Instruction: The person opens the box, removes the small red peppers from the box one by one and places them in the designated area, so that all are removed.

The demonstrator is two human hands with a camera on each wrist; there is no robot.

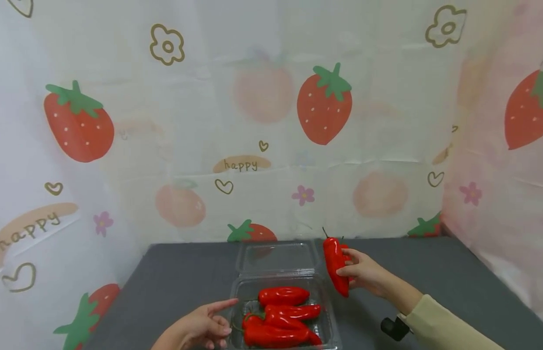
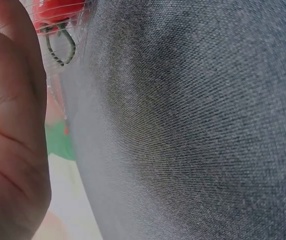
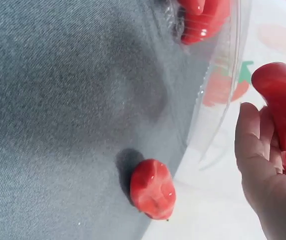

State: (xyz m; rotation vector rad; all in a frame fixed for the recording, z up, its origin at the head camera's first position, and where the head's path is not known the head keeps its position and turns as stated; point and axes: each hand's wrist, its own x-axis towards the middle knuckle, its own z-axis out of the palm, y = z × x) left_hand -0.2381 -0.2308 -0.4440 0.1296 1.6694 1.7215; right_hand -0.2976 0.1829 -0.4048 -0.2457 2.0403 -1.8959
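The right hand [image 1: 360, 273] curls its fingers around a red pepper [image 1: 335, 265], holding it upright above the grey worktop [image 1: 429, 272] just right of the clear container [image 1: 282, 311], while the left hand [image 1: 201, 326] rests against the container's left wall, forefinger straight, gripping nothing.

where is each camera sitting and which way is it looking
Head: worn on the head, looking forward and down at the grey table; both hands show, the right hand holding a red pepper, the left hand at the clear container.
Left wrist: beside the left palm, skimming the tabletop towards the container's corner.
Right wrist: looking past the right hand's fingers at the table.
All three show the container with peppers.
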